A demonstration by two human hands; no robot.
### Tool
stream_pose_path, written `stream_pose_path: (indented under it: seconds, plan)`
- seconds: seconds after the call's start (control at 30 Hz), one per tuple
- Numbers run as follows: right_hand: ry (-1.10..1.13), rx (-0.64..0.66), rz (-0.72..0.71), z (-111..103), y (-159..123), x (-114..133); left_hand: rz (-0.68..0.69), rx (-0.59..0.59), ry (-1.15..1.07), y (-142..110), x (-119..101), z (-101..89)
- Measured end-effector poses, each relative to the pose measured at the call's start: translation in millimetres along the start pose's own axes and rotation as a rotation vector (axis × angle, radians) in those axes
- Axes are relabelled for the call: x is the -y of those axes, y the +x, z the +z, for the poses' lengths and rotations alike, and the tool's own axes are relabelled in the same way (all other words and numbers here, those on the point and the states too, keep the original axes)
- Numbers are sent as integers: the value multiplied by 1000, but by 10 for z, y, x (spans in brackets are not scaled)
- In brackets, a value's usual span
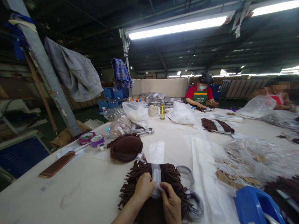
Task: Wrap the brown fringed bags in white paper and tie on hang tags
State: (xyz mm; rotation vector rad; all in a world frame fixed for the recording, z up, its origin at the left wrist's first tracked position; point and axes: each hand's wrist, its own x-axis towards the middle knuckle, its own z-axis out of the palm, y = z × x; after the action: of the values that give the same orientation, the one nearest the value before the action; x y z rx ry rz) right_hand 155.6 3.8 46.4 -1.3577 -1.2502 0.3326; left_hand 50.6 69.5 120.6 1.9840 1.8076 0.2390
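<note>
A dark brown fringed bag (pixel 174 180) lies on the white table (pixel 88 186) right in front of me. A white paper strip (pixel 156 174) runs down over its middle. My left hand (pixel 144 186) is closed and pinches the strip's left edge. My right hand (pixel 171 203) pinches the strip's lower right edge and rests on the fringe. A grey strap (pixel 190 175) curls out from the bag's right side. Another brown bag (pixel 126 147) lies just beyond.
A phone (pixel 56 164) and two tape rolls (pixel 91 138) lie at the left. Plastic bags (pixel 137 113) and a bottle (pixel 162 111) stand farther back. A blue bin (pixel 253 203) sits at the near right, beside clear bags of tags (pixel 252 161). Two people work at the far side.
</note>
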Motion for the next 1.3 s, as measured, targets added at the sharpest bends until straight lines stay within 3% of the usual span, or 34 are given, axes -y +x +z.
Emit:
stream_pose_path:
  seconds: [0.2,0.3,0.37,0.43,0.53,0.67,0.8,0.93,1.1,1.3]
  plan:
    - [-127,100,-291,-9,-62,-30,6,-5,-126,-27,116,120]
    - [-162,145,-386,1,-47,-9,61,-71,-138,-86,140,115]
    - [-183,162,-404,17,-55,-22,165,-148,-124,-132,149,132]
    - [-205,178,-413,24,-83,-46,391,-220,-86,-159,164,174]
    - [-224,211,-408,-30,-101,-29,670,-253,-34,-153,208,268]
    - [-249,311,-336,-205,161,178,680,-267,-36,-146,276,392]
    - [-499,239,-252,-222,698,287,728,-301,-26,-173,316,471]
    - [-610,296,-200,-55,976,-48,712,-281,-25,-187,337,519]
    - [-713,264,-61,61,933,-482,707,-243,-8,-182,339,557]
    - [-620,277,-73,-54,971,-365,732,-260,-24,-202,349,531]
